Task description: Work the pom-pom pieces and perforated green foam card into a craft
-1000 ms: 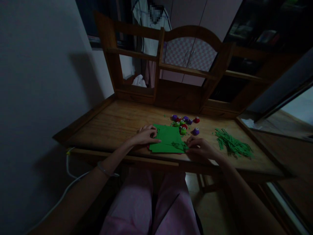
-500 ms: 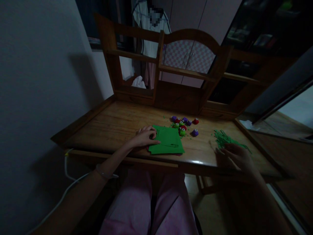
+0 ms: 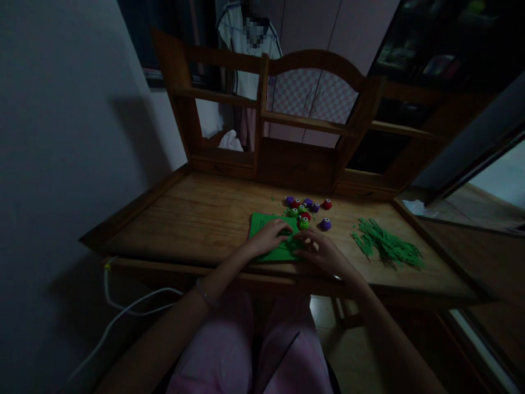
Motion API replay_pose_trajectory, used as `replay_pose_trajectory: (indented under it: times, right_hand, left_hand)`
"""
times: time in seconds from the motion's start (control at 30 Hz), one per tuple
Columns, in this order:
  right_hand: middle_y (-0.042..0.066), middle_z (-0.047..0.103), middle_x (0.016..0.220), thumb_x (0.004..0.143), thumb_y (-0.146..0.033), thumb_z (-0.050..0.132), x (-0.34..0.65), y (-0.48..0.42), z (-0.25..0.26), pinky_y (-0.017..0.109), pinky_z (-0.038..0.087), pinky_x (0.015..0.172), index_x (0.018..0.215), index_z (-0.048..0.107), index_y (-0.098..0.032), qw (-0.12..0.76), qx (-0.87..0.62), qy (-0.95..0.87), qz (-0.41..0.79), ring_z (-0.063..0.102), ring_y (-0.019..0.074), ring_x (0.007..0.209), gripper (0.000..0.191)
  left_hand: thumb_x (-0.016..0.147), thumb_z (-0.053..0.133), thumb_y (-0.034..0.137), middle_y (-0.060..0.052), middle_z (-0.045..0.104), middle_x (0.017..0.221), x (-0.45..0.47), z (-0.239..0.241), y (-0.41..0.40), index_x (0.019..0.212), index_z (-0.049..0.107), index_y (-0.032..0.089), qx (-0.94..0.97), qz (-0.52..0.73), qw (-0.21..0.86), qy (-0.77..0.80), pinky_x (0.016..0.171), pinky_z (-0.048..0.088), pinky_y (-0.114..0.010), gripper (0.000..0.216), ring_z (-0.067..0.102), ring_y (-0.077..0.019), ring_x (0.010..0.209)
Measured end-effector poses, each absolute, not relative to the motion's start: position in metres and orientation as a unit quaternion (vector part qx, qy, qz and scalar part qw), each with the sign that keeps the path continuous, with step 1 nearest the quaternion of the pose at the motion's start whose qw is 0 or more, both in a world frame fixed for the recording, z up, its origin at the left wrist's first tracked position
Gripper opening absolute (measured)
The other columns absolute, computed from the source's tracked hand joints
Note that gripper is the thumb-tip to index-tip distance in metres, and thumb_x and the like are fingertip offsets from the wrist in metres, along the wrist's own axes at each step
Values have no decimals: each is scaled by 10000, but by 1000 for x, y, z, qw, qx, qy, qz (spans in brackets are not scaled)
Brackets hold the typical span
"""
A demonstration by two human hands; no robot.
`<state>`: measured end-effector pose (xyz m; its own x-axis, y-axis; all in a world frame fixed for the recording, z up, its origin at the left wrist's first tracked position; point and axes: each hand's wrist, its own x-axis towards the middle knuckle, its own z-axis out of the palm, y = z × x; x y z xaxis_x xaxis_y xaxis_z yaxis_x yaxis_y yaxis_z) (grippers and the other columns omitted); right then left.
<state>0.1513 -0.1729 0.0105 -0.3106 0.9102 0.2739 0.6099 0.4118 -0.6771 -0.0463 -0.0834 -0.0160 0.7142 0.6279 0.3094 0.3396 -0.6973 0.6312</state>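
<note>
A green paper sheet [image 3: 262,224] lies flat near the front edge of the wooden desk [image 3: 197,213]. My left hand [image 3: 270,236] rests on the middle of the sheet, fingers curled down onto it. My right hand [image 3: 322,250] is at the sheet's right edge, fingers bent and touching the paper; the dim light hides whether it pinches anything. Just behind the sheet sits a cluster of small punches [image 3: 305,210] in purple, red and green.
A heap of green paper strips [image 3: 388,246] lies on the desk to the right. A wooden hutch with shelves [image 3: 303,126] rises at the back. A white cable [image 3: 123,312] hangs at the desk's left front. A grey wall closes the left side.
My right hand went out to the strip heap and has come back to the sheet's right edge. My left hand slid from the sheet's left edge to its middle.
</note>
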Motion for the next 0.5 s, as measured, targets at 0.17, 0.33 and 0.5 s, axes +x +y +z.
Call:
replay_pose_trajectory:
  times: [0.17, 0.33, 0.5]
  right_hand:
    - [27, 649, 890, 799, -336, 663, 151, -160, 1, 286, 448, 741, 926, 661, -205, 286, -458, -784, 305, 582, 175, 824, 182]
    - [24, 649, 870, 806, -349, 655, 147, -158, -1, 280, 437, 727, 898, 666, -198, 302, -464, -778, 296, 576, 171, 802, 177]
    - [38, 645, 862, 835, -340, 620, 142, -158, -2, 297, 429, 745, 862, 668, -194, 307, -464, -789, 261, 571, 187, 822, 156]
  left_hand:
    - [811, 602, 217, -47, 578, 1080, -46, -25, -72, 1018, 615, 219, 876, 259, 311, 261, 974, 389, -331, 208, 511, -192, 1069]
    - [809, 605, 207, -52, 574, 1081, -45, -26, -72, 1026, 611, 208, 876, 259, 311, 263, 985, 380, -330, 217, 500, -193, 1084]
    - [809, 598, 203, -46, 576, 1073, -44, -25, -72, 1016, 612, 219, 874, 256, 316, 267, 981, 384, -335, 208, 505, -193, 1071]
